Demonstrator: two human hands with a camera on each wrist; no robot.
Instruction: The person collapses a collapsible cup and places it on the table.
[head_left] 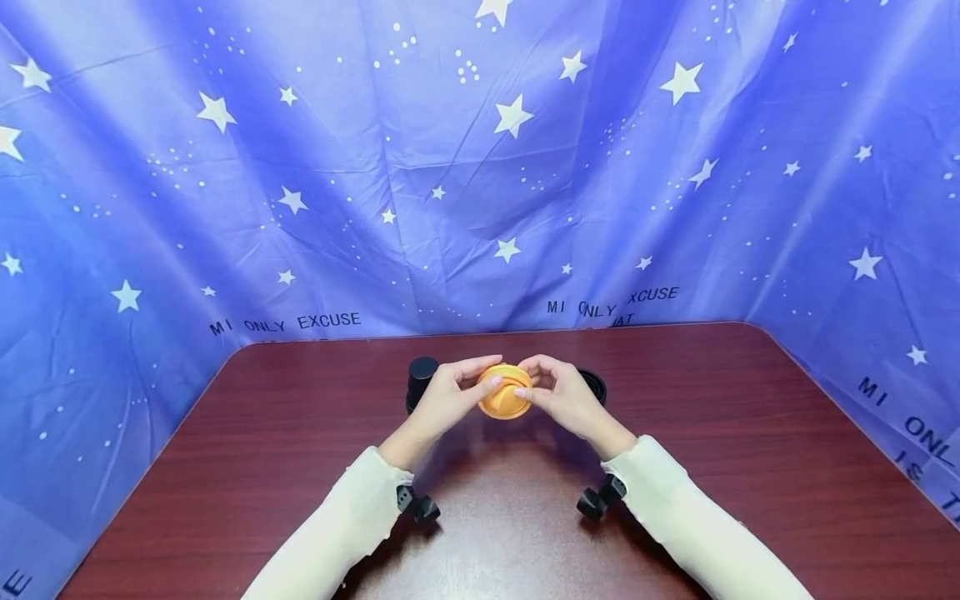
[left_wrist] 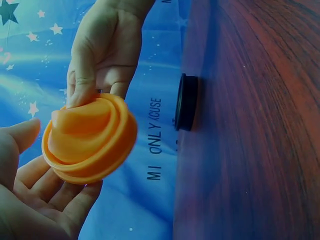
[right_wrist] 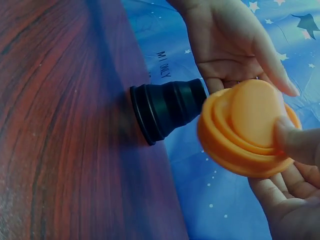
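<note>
An orange collapsible cup (head_left: 506, 402), folded into a thick round disc with its middle part sitting tilted, is held above the table between both hands. The left hand (head_left: 448, 392) supports one side, its fingers curled behind the rim; in the left wrist view its thumb (left_wrist: 25, 134) stands a little off the cup. On the other side, the right hand (head_left: 562, 392) grips the rim, and its thumb (right_wrist: 295, 142) presses on the middle part. Both hands hide parts of the rim.
Behind the left hand stands a black stepped cone-shaped piece (right_wrist: 170, 107), its wide end on the table. A low black round piece (left_wrist: 188, 102) lies behind the right hand. The dark red wooden table (head_left: 225, 483) ends at a blue star-printed curtain (head_left: 450, 167).
</note>
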